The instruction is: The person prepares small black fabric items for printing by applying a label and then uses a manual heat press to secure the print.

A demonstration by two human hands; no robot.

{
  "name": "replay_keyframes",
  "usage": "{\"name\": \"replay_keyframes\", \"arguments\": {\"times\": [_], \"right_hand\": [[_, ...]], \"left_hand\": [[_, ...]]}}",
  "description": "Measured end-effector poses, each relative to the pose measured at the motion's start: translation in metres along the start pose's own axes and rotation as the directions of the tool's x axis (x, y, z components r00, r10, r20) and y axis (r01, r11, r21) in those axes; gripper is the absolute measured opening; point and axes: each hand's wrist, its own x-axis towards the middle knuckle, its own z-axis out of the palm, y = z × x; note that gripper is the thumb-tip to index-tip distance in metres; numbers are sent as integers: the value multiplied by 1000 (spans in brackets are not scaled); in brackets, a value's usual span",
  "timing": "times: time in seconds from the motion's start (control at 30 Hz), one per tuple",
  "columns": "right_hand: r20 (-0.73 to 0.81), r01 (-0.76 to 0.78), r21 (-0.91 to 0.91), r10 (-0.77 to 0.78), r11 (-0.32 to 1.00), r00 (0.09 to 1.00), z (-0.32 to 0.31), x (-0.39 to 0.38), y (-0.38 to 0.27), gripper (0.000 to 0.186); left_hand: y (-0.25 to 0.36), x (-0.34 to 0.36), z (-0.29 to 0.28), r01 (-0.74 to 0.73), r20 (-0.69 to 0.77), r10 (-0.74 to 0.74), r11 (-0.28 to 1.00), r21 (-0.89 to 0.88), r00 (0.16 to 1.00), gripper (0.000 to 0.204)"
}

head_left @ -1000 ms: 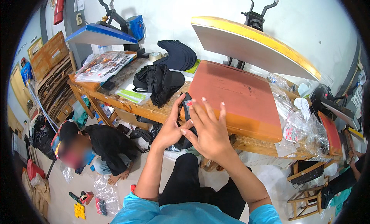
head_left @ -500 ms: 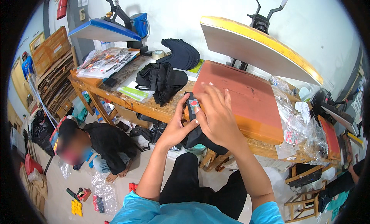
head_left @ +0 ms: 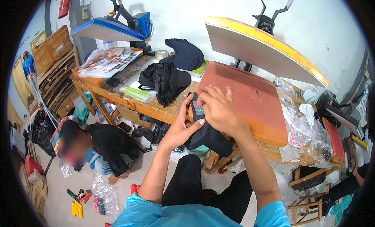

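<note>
A black cap is held over the front edge of the workbench, its brim pointing down and to the right. My left hand grips the cap from the left, with the thumb along its lower side. On the cap's upturned panel is a small rectangular patch with red and green print. Bent over the patch, my right hand has its fingers closed at the patch's upper part; they cover some of it, and the fingertips are partly hidden.
Behind my hands lies a heat press's reddish pad under its raised yellow-edged plate. Black caps and stacked dark brims lie left on the bench. Plastic bags sit right. A person crouches on the floor at left.
My right hand has come down from above the patch, and its fingers have curled in onto it. More of the cap's brim shows below. The left hand keeps its grip.
</note>
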Motion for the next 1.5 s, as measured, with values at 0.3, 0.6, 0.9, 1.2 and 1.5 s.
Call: {"name": "replay_keyframes", "arguments": {"times": [0.3, 0.6, 0.9, 1.2, 1.5], "right_hand": [[-68, 2, -81, -8, 997, 998, 1, -1, 0, 12], [100, -16, -19, 18, 1000, 995, -8, 4, -5, 18], [-123, 38, -90, -49, 995, 991, 4, 4, 10, 20], [-103, -24, -100, 14, 995, 995, 7, 11, 11, 13], [-219, 258, -241, -311, 936, 925, -12, 4, -5, 18]], "left_hand": [[-1, 1, 0, 6, 1, -6, 1000, 30, 1000, 96], [-11, 2, -2, -16, -8, 16, 999, 39, 1000, 97], [-7, 3, -2, 16, -5, -15, 999, 44, 1000, 97], [-6, 3, -4, 23, -7, -23, 999, 43, 1000, 97], [-7, 6, -1, 7, 21, -7, 1000, 17, 1000, 97]]}}
